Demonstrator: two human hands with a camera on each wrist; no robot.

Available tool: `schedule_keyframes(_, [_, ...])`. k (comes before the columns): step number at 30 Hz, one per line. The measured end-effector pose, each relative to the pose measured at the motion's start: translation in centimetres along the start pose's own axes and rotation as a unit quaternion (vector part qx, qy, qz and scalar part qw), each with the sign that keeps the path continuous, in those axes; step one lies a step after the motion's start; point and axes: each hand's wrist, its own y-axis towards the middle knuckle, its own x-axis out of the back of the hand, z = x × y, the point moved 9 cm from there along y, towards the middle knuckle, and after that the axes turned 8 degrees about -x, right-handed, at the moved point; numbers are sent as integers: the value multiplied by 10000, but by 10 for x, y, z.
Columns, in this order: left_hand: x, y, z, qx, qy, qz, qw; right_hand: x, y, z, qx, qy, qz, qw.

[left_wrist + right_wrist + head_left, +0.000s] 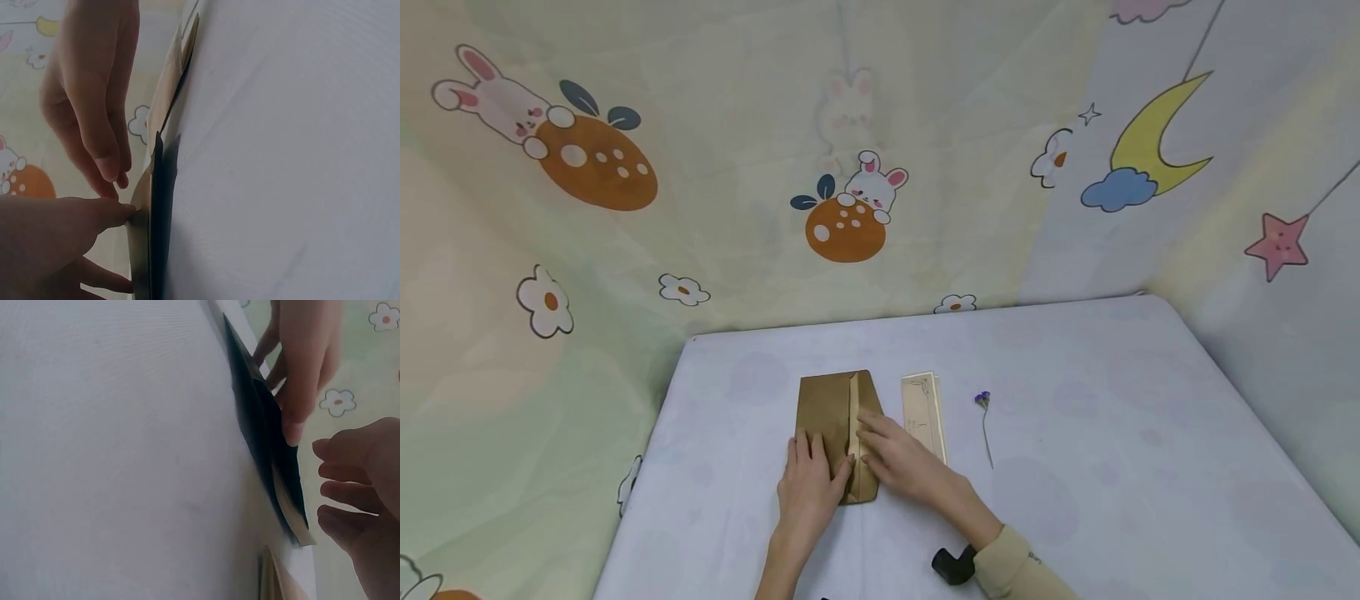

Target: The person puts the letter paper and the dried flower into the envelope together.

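A brown paper envelope (823, 404) lies on the table, its flap side facing right. Along its opening runs a narrow cream paper strip (853, 400), also visible between the brown layers in the right wrist view. My left hand (808, 483) rests on the envelope with spread fingers, the thumb pressing near the opening. Over the flap side hovers my right hand (898, 454), fingers loosely extended; in the right wrist view its fingertips (328, 470) stand apart from the envelope with nothing between them.
Just right of the envelope lie cream cards (919, 400) with a line drawing, partly covered by my right hand. Farther right is a purple flower (982, 400) on a thin stem. A black object (953, 567) sits by my right sleeve. Patterned cloth (737, 208) hangs behind the table.
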Motion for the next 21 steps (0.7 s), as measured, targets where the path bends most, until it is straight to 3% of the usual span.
schedule_keyframes(11, [0, -1, -2, -21, -26, -21, 10000, -24, -3, -5, -242, -76, 540, 9982])
schedule_keyframes(21, [1, -1, -1, -19, -54, -35, 10000, -30, -3, -6, -292, -271, 600, 9974])
